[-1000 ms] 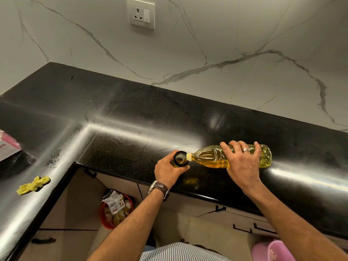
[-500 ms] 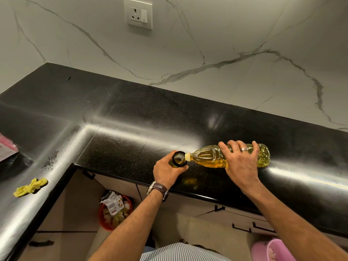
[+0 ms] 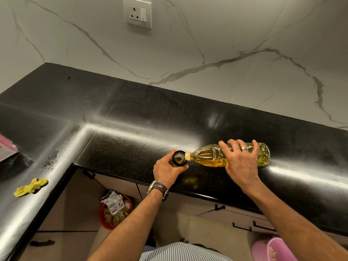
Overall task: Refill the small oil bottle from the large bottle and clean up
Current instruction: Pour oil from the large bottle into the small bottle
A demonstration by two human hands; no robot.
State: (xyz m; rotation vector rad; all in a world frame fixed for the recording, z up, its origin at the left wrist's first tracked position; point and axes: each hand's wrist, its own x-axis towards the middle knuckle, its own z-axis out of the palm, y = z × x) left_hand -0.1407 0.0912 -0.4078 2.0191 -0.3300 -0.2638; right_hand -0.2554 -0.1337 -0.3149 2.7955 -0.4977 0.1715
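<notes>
The large clear bottle (image 3: 209, 157), part full of yellow oil, lies tipped on its side above the black counter (image 3: 131, 129). My right hand (image 3: 242, 162) grips its body. Its yellow neck rests at the rim of the small dark bottle (image 3: 179, 158), which stands upright near the counter's front edge. My left hand (image 3: 167, 171) wraps around the small bottle from below. A thin stream of oil runs into its open mouth. The small bottle's lower part is hidden by my fingers.
A crumpled yellow cloth (image 3: 31, 187) lies on the left counter wing, with a pink-and-white packet (image 3: 6, 149) at the far left edge. A red bin (image 3: 115, 211) with rubbish stands on the floor below. A pink bucket (image 3: 275, 249) is at the bottom right. A wall socket (image 3: 138, 13) is above.
Both hands and the two bottles keep the same pose. Only the camera has shifted slightly.
</notes>
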